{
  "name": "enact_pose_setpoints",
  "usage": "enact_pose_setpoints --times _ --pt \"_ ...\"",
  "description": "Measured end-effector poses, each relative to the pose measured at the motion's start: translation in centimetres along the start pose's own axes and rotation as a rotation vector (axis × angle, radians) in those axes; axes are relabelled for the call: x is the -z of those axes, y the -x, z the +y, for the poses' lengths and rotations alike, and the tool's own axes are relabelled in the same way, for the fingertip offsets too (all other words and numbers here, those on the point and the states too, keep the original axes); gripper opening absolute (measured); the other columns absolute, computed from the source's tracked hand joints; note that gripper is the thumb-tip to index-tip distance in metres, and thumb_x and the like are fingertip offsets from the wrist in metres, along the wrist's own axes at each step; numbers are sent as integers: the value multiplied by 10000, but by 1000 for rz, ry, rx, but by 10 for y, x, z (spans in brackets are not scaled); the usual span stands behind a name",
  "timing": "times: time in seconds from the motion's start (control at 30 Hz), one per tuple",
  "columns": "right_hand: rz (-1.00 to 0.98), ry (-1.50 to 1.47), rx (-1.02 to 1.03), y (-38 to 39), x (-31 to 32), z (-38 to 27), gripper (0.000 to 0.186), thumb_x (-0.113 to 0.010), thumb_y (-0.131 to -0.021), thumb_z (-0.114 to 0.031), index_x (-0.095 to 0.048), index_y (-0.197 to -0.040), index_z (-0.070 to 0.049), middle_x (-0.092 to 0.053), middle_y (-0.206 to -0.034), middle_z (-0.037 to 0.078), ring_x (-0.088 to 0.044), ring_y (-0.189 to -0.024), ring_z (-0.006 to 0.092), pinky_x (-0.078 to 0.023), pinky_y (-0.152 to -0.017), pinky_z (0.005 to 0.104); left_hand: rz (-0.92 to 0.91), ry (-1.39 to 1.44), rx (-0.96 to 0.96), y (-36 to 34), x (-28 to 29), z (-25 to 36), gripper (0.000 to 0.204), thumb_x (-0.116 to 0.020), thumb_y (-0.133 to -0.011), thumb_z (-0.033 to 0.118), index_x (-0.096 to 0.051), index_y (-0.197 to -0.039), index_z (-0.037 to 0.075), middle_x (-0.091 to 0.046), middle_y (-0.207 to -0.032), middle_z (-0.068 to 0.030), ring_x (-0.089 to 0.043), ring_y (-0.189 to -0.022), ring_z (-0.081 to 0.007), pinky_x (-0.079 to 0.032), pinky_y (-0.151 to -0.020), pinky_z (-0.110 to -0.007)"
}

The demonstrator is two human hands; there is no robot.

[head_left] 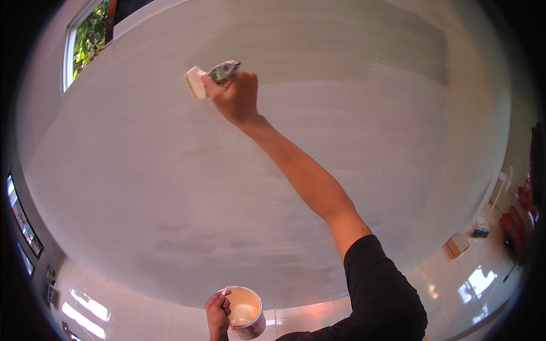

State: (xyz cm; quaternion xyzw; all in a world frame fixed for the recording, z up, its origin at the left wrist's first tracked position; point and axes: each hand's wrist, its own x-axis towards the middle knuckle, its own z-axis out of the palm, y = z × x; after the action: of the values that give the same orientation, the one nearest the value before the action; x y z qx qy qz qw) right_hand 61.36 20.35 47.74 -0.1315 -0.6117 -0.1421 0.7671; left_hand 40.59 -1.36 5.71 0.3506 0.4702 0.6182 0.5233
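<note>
My right hand (238, 98) is stretched up to the wall, its fingers wrapped round the handle of a paintbrush (196, 83). The wide, whitish bristle end points left, at or close to the wall; whether it touches I cannot tell. Low in the view, my left hand (216, 311) grips the rim or handle of a paint bucket (256, 327) with pale, cream-coloured paint inside. The wall (256, 182) fills most of the view, with whitish streaks over grey and darker patches at the upper right and near its foot.
A window (85, 45) with leaves behind it opens at the upper left. Glossy tiles cover the floor (182, 321) below the wall. On the right stand a cardboard box (457, 245) and some red items (513, 230). Framed pictures (24, 219) hang at the far left.
</note>
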Motion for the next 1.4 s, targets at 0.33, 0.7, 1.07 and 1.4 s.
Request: enact_pose_setpoints --times 0.33,0.7,1.07,1.4 --pt "341 72 -286 -61 277 92 218 -753 -745 -220 -693 -673 -23 -665 -599 47 -619 -491 118 -466 -440 263 -66 62 25 9 -19 30 234 -434 -933 83 -605 -995 -65 -401 -580 28 -271 -420 -36 -191 -372 -200" --pt "321 1021 184 -117 260 33 213 -631 -826 -263 -679 -776 -61 -625 -610 115 -623 -552 333 -477 -489 405 -113 25 78 51 -35 83 232 -455 -922 104 -587 -1001 -70 -390 -595 48 -277 -445 -31 -215 -384 -191" --pt "47 114 9 -124 116 -19 161 -733 -773 -194 -718 -746 -37 -674 -623 36 -611 -514 100 -431 -435 254 -127 11 61 60 -57 100 241 -452 -917 117 -585 -999 -67 -392 -605 52 -287 -455 -27 -217 -393 -184" --pt "427 297 -252 -140 376 70 251 -755 -730 -231 -698 -683 9 -687 -639 84 -672 -580 173 -508 -538 337 -71 38 22 51 -52 81 232 -443 -935 92 -598 -1000 -68 -383 -575 37 -255 -419 -34 -177 -374 -198"
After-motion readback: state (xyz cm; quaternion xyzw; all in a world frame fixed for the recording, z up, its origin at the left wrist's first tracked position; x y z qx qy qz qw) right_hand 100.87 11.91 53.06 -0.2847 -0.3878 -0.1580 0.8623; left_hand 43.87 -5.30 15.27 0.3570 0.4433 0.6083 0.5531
